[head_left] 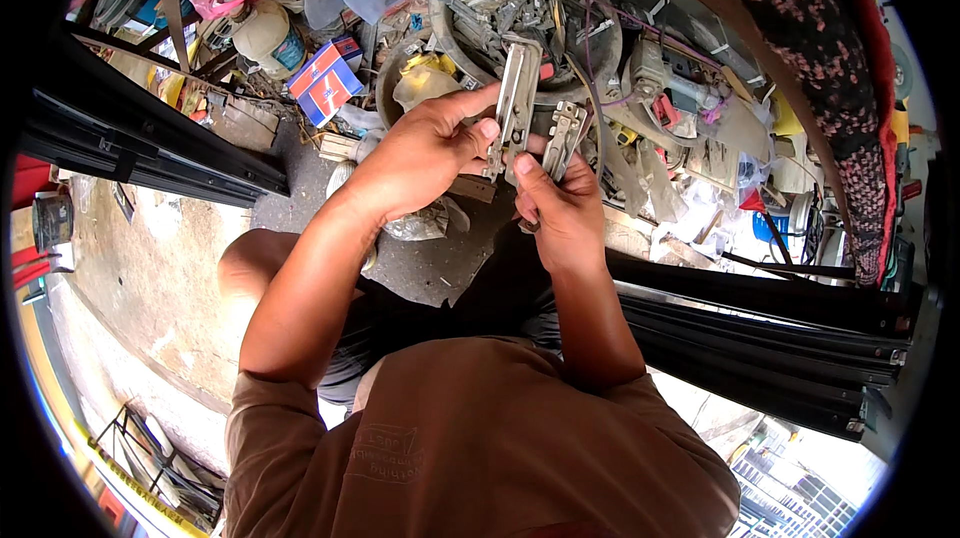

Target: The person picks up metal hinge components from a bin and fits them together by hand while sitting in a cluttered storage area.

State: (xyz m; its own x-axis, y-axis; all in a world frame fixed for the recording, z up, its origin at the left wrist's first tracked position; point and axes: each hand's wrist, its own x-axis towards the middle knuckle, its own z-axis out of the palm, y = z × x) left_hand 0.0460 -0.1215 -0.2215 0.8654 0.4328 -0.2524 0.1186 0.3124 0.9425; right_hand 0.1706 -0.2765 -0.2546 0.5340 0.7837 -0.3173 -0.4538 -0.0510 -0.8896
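Both my hands are raised in front of me over a cluttered work area. My left hand (pixel 415 163) pinches a long, narrow metal fitting (pixel 517 88) with a channel along it, held nearly upright between thumb and fingers. Close beside it, my right hand (pixel 570 208) is closed on a shorter metal fitting (pixel 566 128) with holes and small raised parts, tilted to the right. The right fingertips reach behind the lower end of the long fitting; whether they touch it I cannot tell. Below the left hand lies a crumpled clear plastic bag (pixel 415 225).
Beyond my hands, a round grey basin (pixel 603 50) is heaped with metal pieces. A blue, orange and white box (pixel 328 83) and white bucket (pixel 268 38) stand at left. Black metal profiles (pixel 150 143) lie at left, more black profiles (pixel 750 348) at right. Patterned cloth (pixel 800 58) hangs at far right.
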